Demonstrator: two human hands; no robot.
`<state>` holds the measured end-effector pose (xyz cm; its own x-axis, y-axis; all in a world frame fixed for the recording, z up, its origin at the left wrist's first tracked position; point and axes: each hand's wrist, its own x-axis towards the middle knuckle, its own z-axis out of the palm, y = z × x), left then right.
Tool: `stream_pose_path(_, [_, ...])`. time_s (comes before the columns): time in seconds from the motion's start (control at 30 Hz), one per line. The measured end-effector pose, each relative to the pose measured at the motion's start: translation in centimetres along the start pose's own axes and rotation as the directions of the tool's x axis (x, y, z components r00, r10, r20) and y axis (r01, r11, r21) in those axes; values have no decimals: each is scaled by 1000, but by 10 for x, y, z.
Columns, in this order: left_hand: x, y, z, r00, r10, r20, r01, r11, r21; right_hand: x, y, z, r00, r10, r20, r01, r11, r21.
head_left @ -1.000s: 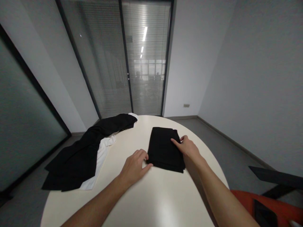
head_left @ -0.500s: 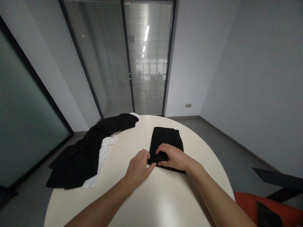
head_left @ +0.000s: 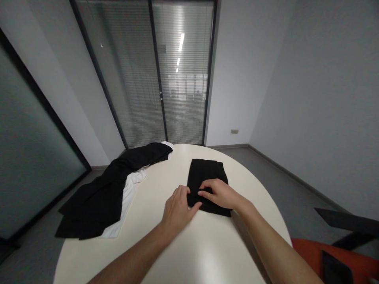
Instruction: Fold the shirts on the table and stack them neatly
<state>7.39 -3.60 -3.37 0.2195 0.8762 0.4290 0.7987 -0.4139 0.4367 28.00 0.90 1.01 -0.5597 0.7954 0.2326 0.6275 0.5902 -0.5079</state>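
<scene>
A folded black garment (head_left: 205, 169) lies flat on the round white table (head_left: 189, 252); its exact kind I cannot tell. My left hand (head_left: 178, 209) rests at its near left corner, fingers along the left edge and thumb stretched apart over the near edge. Over the garment's middle, my right hand (head_left: 220, 193) is curled, thumb and fingertips drawn close together in a pinch at the black cloth. The dark fabric makes the fold between those fingertips hard to see.
Along the table's left side lie more black clothes (head_left: 109, 189), with a white cloth (head_left: 126, 201) partly beneath them; some hang over the edge. An orange chair (head_left: 308, 252) with black parts stands at the lower right. Glass panels with blinds (head_left: 183, 110) rise behind the table.
My right thumb and fingers have come closer together and shifted slightly away from me on the cloth. My left thumb has slid right, over the garment's near edge.
</scene>
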Motion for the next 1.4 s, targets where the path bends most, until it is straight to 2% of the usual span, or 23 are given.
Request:
stream_pose_path(0.27, [-3,-6,8,998,-14,59,14,1000,-3,2,6,-1,999,13,-34,-11,999,47])
stream_pose_path(0.37, [-1,1,5,998,-39,49,38,999,20,2,4,-1,999,-10,-34,12,999,45])
stream_pose_path(0.5, [6,10,5,998,-53,17,52,995,90,1,-2,-2,1000,17,5,-17,1000,9])
stream_pose_path(0.63, [10,8,9,1000,-13,16,11,991,130,0,-4,-3,1000,4,-2,-4,1000,-10])
stream_pose_path(0.87, [8,3,10,1000,23,7,-23,998,58,-3,-7,-6,999,-44,-12,43,994,-96])
stream_pose_path(1.07, [4,0,11,998,23,54,-25,999,29,-4,-13,-4,997,-46,67,55,988,-142])
stream_pose_path(1.2, [4,-11,3,982,126,138,-130,991,25,-5,-9,-2,989,-47,143,69,986,-154])
stream_pose_path(1.3, [7,-20,-8,934,255,250,-267,964,14,-7,-4,-2,983,-6,186,33,990,-139])
stream_pose_path(1.4, [9,-26,-15,900,325,290,-344,939,16,-8,0,-2,976,17,216,4,995,-97])
